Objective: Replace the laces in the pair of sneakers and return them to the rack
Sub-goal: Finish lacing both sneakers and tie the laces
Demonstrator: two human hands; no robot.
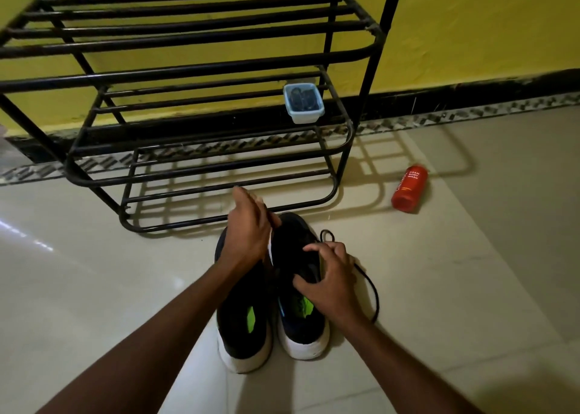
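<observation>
Lace change under way: a person's 2 bare hands work at a pair of black mesh sneakers with white soles (pixel 244 344), set side by side, toes away, on the cream tiled floor (pixel 439 288) just in front of the bottom shelf of a black tubular-steel shoe rack (pixel 201 68). The right hand (pixel 329 280) is curled over the upper of the right-hand sneaker (pixel 303 338), gripping it. A black round lace (pixel 374 291) loops out from under that hand along the shoe's right side; whether the fingers also pinch it cannot be told. The left hand (pixel 248 228) hangs over the toe of the left-hand sneaker (pixel 240 307), fingers towards the rack, and whether it grasps anything cannot be told.

A small pale-blue plastic tub (pixel 303 115) holding dark, cord-like contents sits at the right edge of the shelf above the lowest one. A red foam body wash bottle (pixel 409 187) lies on the floor to the rack's right.

The likely trouble: a sharp tug could snag the lace at an eyelet and drag the light shoe, and dark old and new laces could be mixed up. A careless return could also knock the tub off its shelf edge
</observation>
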